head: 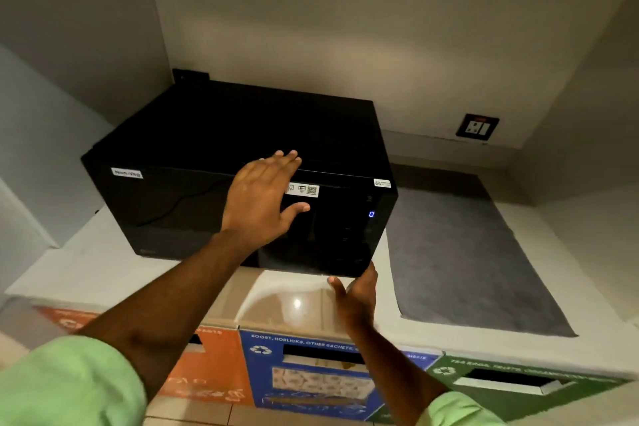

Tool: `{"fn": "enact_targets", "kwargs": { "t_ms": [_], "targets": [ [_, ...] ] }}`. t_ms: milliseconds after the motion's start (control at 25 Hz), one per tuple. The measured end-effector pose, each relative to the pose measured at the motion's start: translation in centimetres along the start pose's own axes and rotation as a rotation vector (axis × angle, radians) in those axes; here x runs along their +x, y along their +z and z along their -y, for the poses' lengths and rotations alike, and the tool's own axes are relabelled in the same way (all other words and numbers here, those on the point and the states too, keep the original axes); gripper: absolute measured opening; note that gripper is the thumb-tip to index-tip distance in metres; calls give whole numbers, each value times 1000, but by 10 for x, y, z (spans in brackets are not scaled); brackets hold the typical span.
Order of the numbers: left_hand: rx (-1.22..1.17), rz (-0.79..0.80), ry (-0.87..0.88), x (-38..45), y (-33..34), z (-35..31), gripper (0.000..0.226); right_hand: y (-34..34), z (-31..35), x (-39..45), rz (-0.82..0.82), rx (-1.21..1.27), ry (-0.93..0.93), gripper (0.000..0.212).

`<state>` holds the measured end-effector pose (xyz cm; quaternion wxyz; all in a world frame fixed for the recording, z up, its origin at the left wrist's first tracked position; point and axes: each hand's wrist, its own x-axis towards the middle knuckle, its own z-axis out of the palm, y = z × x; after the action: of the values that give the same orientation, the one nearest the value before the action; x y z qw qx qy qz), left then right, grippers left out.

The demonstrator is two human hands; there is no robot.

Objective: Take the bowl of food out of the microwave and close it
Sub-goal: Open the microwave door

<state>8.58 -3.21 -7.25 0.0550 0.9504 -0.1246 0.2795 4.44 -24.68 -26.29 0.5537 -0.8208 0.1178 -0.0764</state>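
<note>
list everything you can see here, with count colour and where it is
microwave: 1, black, door shut, on the counter left of centre
counter: 1, white, below the wall
mat: 1, grey, on the counter right of the microwave
wall socket: 1, black, on the wall at right
waste bins: 3 fronts, orange, blue, green, under the counter
bowl of food: none visible
left hand: 1, open, at the microwave's top front edge
right hand: 1, open, at its lower right corner

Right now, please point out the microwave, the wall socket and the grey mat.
microwave (166, 204): head view, on its dark glass door.
wall socket (477, 126): head view, on its faceplate.
grey mat (463, 263): head view, on its middle.
</note>
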Motion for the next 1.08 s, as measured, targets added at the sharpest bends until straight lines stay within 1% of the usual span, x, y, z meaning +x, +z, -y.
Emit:
{"fn": "enact_targets", "kwargs": {
  "t_ms": [80,160,320,400,480,600,760,880,960,1040,1080],
  "targets": [
    [-10,-9,-17,-2,-1,-3,83,13,4,-2,-135,-4,14,81],
    [-8,-10,-32,-2,-1,-5,82,19,9,-1,-212,-8,49,79],
    [-6,12,-40,-1,-2,-5,83,24,15,7,-256,-29,108,76],
    [4,13,-35,-4,-2,-4,85,26,18,10,-264,-11,142,78],
    [21,9,-22,-10,-3,-2,86,26,25,11,-264,58,208,78],
    [34,25,-2,-17,-6,0,89,23,26,11,-217,72,229,78],
    [30,11,8,-23,-11,-1,90,1,25,8,-46,33,184,71],
    [29,-15,91,-36,-18,4,88,-19,28,11,-11,-23,154,65],
    [-37,-64,149,-50,-27,6,84,-31,36,8,-17,40,151,62],
    [-192,-160,167,-62,-37,9,74,-40,47,8,-35,124,131,60],
    [-279,-211,149,-66,-43,11,70,-43,55,7,-41,149,114,60]
  ]
}}
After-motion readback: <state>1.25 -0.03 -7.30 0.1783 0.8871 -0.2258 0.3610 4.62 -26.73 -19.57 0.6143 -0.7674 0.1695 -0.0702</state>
